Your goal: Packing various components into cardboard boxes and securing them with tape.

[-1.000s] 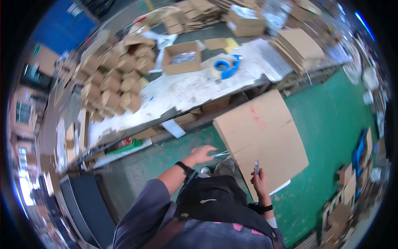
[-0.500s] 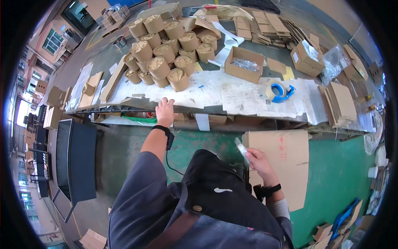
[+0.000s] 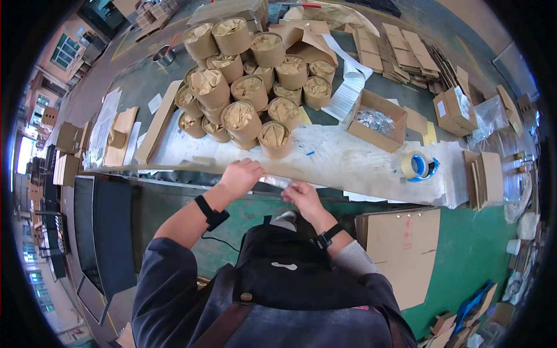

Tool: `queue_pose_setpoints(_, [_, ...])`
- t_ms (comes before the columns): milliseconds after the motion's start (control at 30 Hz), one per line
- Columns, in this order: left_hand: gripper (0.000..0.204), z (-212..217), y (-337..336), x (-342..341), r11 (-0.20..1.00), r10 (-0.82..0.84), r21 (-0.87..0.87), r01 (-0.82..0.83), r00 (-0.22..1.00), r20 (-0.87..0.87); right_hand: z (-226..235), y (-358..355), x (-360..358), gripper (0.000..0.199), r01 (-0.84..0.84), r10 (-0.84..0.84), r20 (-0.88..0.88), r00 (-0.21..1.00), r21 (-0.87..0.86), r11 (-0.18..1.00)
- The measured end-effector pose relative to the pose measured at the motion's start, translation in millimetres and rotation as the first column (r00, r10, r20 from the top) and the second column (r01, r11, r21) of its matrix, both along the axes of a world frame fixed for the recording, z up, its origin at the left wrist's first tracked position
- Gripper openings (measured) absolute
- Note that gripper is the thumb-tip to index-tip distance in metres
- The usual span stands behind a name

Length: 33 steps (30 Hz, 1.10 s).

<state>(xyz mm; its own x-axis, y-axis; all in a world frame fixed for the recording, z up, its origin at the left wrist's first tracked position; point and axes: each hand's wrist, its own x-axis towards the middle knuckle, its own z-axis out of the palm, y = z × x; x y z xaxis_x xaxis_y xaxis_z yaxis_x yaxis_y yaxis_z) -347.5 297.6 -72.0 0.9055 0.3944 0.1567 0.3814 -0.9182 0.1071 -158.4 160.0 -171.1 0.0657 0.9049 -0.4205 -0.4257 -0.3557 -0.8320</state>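
A slim, pale, shiny piece bridges the gap between the person's two hands, at the front edge of the worktop. Its long axis runs mostly left to right, nearly along that edge, with the right end tipped slightly toward the body. Whether it is a tool or a plastic strip cannot be told at this size.

The left hand lies back upward over the edge, fingers curled and close together, their tips just beside the piece's left end; whether that grip pinches anything cannot be told. The right hand sits lower and nearer the body, off the front of the edge, its thumb and fingers appearing pinched on the right end. So the piece lies leftward from the right grip and rightward from the left grip, with both hands close to it.

Straight beyond the piece, on the worktop, stands the nearest brown paper-topped cylinder, clear of both hands and somewhat nearer the left. A small blue scrap lies to its right. Farther right are an open carton and a blue tape dispenser. Cardboard sheets lie below the right forearm's side.
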Motion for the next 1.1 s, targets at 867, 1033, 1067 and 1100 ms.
queue_pose_setpoints(867, [0.059,-211.9,-289.3,417.3,0.768,0.071,-0.48,-0.424,0.802,-0.593,-179.8,-632.2,33.9,0.07,0.813,-0.607,0.771,0.194,-0.472,-0.34])
queue_pose_setpoints(1033, [0.06,-197.3,-266.8,414.3,0.667,0.263,-0.572,-0.477,0.87,-0.418,-108.1,-662.1,67.0,0.059,0.763,-0.854,0.513,-0.094,-0.514,-0.392])
queue_pose_setpoints(1067, [0.061,-195.3,-268.5,410.8,0.536,0.316,-0.683,-0.496,0.868,-0.383,-84.6,-661.7,72.6,0.059,0.765,-0.854,0.508,-0.109,-0.506,-0.399])
queue_pose_setpoints(1100, [0.061,-182.1,-288.4,410.7,0.462,0.264,-0.761,-0.455,0.89,-0.371,-62.2,-665.0,71.4,0.06,0.765,-0.826,0.494,-0.271,-0.411,-0.496])
